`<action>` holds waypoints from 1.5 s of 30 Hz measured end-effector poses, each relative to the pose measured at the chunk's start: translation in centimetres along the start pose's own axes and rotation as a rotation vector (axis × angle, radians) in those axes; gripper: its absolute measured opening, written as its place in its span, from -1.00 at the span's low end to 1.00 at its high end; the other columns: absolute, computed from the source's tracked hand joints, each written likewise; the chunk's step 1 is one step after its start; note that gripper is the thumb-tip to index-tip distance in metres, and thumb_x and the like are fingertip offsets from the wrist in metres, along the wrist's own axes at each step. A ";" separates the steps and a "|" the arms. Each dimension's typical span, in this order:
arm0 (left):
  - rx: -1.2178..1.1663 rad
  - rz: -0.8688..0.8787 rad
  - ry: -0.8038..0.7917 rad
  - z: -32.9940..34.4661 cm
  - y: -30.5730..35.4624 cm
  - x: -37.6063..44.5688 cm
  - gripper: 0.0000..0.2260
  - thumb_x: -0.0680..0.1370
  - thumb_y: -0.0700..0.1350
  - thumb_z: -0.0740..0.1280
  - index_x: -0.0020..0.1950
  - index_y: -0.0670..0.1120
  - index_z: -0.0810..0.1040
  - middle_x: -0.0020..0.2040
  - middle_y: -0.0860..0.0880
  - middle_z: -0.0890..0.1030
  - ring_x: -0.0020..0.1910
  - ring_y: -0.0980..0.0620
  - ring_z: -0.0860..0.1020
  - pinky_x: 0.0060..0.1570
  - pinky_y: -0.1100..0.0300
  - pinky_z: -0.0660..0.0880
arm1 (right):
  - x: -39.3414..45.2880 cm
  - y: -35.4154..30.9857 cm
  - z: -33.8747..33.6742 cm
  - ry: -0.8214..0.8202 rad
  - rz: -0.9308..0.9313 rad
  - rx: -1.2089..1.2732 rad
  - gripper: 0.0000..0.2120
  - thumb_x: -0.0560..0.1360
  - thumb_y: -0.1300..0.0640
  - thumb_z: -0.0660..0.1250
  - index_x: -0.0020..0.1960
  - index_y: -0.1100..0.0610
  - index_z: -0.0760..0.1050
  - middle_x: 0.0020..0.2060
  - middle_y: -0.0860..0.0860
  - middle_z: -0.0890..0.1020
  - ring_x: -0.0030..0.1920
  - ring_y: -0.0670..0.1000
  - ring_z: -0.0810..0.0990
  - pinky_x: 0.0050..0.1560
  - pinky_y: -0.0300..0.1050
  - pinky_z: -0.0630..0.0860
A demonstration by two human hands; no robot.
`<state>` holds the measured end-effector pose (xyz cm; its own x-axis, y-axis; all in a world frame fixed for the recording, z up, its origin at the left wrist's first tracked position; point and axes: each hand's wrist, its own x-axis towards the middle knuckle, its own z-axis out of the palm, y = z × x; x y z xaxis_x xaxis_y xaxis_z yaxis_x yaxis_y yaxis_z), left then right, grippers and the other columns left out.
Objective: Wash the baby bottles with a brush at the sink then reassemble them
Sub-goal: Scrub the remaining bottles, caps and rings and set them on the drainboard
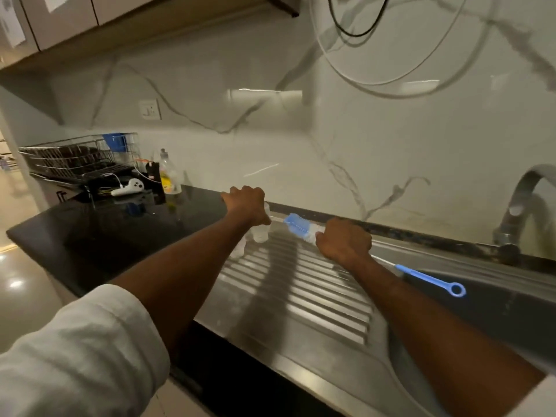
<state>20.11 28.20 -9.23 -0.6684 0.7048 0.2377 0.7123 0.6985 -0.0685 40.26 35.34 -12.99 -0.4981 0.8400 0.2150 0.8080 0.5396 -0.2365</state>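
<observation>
My left hand (248, 204) is closed over the top of a clear baby bottle (260, 233) that stands at the far edge of the ribbed steel drainboard (301, 296). A second clear piece (239, 249) stands just in front of it, partly behind my forearm. My right hand (344, 240) grips the bottle brush (298, 225) by its stem. The brush's blue and white bristle head points left toward the bottle. Its blue handle with a ring end (430, 279) sticks out to the right, over the sink basin (481, 299).
A grey tap (520, 206) rises at the far right of the sink. On the black counter (120, 236) to the left are a dish soap bottle (169, 176), a white controller (128, 188) and a wire dish rack (75, 161). A marble wall stands behind.
</observation>
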 end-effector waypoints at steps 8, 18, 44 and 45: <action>0.123 -0.028 -0.029 1.7 -0.4 1.6 -0.43 0.41 0.22 0.49 0.32 0.00 0.46 0.17 -0.07 0.56 0.26 -0.19 0.49 0.29 -0.20 0.37 | 1.8 -0.6 3.0 -0.001 0.010 0.031 -0.69 0.58 -0.10 0.27 0.22 0.03 0.56 0.10 0.05 0.65 0.11 0.12 0.64 -0.10 -0.07 0.44; 0.107 -0.046 -0.020 3.3 -1.1 1.9 -0.40 0.43 0.25 0.45 0.35 -0.04 0.47 0.21 -0.12 0.58 0.22 -0.19 0.54 0.27 -0.24 0.37 | 1.3 1.6 3.3 0.012 -0.013 0.044 -0.70 0.59 -0.11 0.24 0.20 0.02 0.56 0.11 0.02 0.64 0.11 0.10 0.62 -0.09 -0.09 0.39; -0.203 0.480 0.330 -0.3 20.0 -11.8 -0.64 0.56 0.24 0.29 0.23 0.05 0.52 0.12 0.01 0.63 0.16 -0.07 0.53 0.12 -0.09 0.43 | -11.6 20.6 -7.1 0.105 0.220 -0.066 -0.68 0.58 -0.10 0.29 0.22 0.04 0.57 0.16 0.06 0.65 0.16 0.13 0.63 -0.07 -0.06 0.40; -0.204 0.510 0.311 -0.1 21.5 -12.8 -0.63 0.57 0.25 0.28 0.24 0.05 0.52 0.14 0.01 0.62 0.18 -0.07 0.53 0.14 -0.08 0.43 | -12.3 22.0 -7.5 0.111 0.242 -0.074 -0.68 0.57 -0.10 0.29 0.22 0.04 0.58 0.15 0.06 0.66 0.16 0.13 0.64 -0.06 -0.06 0.42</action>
<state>43.98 34.17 -13.67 -0.1621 0.8529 0.4962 0.9720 0.2248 -0.0688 66.51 36.42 -13.74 -0.2534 0.9307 0.2637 0.9224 0.3146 -0.2242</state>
